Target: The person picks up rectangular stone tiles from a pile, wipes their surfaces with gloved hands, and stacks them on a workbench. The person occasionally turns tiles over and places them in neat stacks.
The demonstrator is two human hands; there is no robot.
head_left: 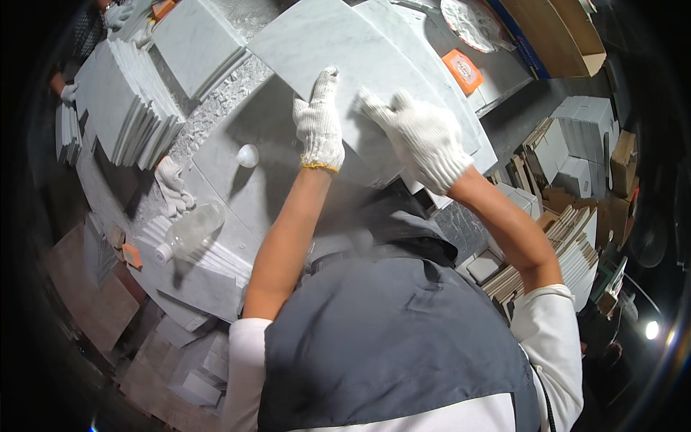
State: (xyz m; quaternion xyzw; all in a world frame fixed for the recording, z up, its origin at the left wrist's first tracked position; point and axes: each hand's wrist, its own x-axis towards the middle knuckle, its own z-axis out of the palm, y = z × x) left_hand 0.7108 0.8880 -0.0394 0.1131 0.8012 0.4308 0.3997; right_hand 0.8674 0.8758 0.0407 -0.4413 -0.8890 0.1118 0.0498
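Observation:
Both my hands wear white knitted gloves. My left hand [319, 128] grips the near left edge of a pale grey-veined marble slab [324, 39], one finger or thumb lying over its top face. The other fingers of that hand are partly hidden at the edge. Over the right part of the slab is my right hand [421, 137], slightly blurred, with fingers stretched toward the left and a shadow below them. Whether it touches the surface I cannot tell. Beneath the slab's far right edge, more marble slabs [471, 137] show.
Stacked marble tiles [133, 108] stand at the left, beside stone chips [194, 137]. A white round-topped object [247, 155], a glove [173, 187] and a plastic bottle [194, 230] lie nearer. An orange box [463, 71] and cardboard box [554, 36] are at right. Another person's gloved hand [119, 14] shows far left.

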